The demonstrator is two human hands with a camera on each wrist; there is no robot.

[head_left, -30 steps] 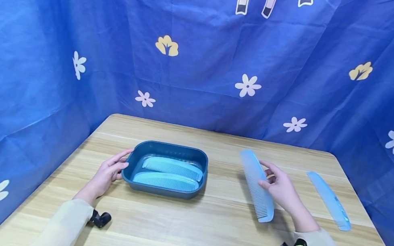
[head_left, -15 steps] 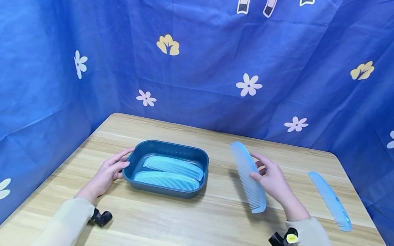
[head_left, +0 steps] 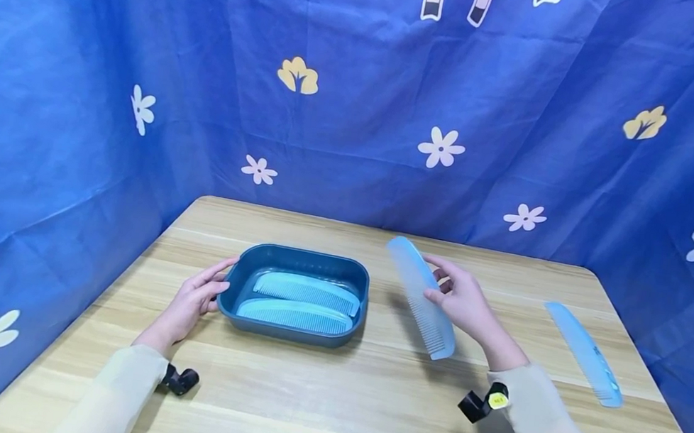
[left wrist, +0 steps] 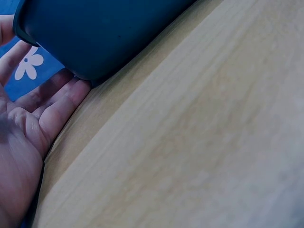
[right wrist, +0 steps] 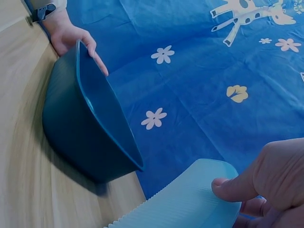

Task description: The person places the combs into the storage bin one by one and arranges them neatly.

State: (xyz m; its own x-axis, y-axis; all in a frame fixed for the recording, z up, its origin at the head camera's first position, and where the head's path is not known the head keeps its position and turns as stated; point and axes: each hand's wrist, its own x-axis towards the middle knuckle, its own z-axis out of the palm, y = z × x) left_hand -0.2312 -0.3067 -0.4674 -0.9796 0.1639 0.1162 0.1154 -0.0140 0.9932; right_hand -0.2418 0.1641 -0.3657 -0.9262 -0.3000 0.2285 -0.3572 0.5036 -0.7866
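Observation:
My right hand (head_left: 459,301) pinches a light blue comb (head_left: 421,298), raised above the table to the right of a dark teal plastic basin (head_left: 288,335). In the right wrist view the thumb (right wrist: 228,189) presses on the comb's flat face, and its teeth run along the edge toward the basin. My left hand (head_left: 187,305) holds the basin's left end, thumb at the rim. From the left wrist view, its lower fingers (left wrist: 61,102) touch the outer wall close to the tabletop. Two similar combs lie inside the basin, a back comb (head_left: 306,290) and a front comb (head_left: 293,315).
Another blue comb (head_left: 585,354) lies on the wooden table (head_left: 325,407), near the right edge. A blue patterned cloth (head_left: 356,139) rises behind the table and along both sides. Each wrist carries a black camera mount.
My right hand has moved left and slightly away from me with the comb, bringing it nearer the basin. The left hand and the basin have stayed in place.

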